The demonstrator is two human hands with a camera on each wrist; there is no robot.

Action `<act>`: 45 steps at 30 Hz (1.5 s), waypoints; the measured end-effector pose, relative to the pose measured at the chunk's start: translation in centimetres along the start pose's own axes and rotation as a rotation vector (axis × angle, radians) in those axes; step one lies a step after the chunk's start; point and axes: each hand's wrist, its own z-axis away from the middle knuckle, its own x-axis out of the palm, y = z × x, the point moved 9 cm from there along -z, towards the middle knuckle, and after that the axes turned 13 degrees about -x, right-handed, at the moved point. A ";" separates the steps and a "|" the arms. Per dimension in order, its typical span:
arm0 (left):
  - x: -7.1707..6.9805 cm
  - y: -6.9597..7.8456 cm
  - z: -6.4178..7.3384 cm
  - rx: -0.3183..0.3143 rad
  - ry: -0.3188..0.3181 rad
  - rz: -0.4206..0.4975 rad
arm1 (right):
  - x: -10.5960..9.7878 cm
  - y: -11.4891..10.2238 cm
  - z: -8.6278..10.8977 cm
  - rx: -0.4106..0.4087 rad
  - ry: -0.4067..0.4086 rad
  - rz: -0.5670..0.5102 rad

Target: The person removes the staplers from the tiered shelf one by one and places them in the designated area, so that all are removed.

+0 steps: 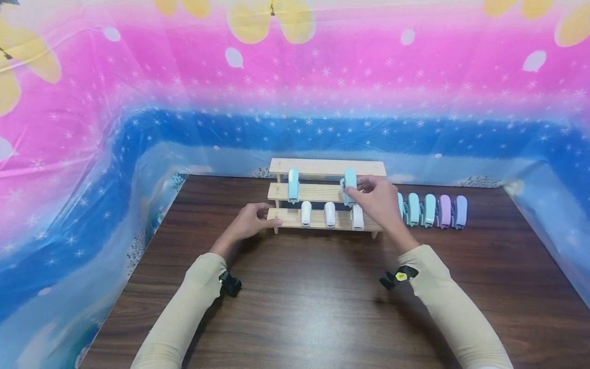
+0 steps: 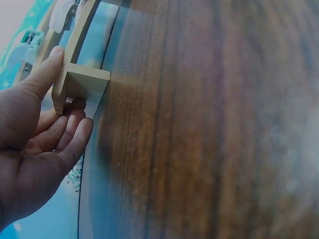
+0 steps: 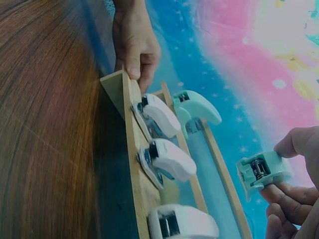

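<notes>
My right hand (image 1: 381, 204) pinches a mint-green mini stapler (image 1: 350, 180) between thumb and fingers, over the right part of the middle tier of a three-tier wooden rack (image 1: 322, 166). In the right wrist view this stapler (image 3: 266, 169) shows its metal spring end. My left hand (image 1: 249, 223) grips the left end of the bottom tier, thumb on top and fingers curled below, as the left wrist view shows. Three white staplers (image 1: 329, 215) stand in a row on the bottom tier. Another mint stapler (image 1: 293, 185) stands toward the left of the middle tier.
Right of the rack, a row of staplers stands on the dark wooden table (image 1: 295, 297): several mint ones (image 1: 428, 210), a pink-purple one (image 1: 444, 211) and a lavender one (image 1: 459, 211). My right hand partly hides its near end. A patterned cloth (image 1: 295, 77) hangs behind.
</notes>
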 end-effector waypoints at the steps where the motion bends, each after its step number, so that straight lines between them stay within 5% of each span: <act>1: 0.0 0.0 0.0 0.002 0.001 -0.001 | -0.3 0.0 0.0 -0.002 0.005 0.008; 45: 0.1 0.2 -0.1 0.042 0.003 -0.006 | -11.7 6.8 2.9 0.120 0.117 0.180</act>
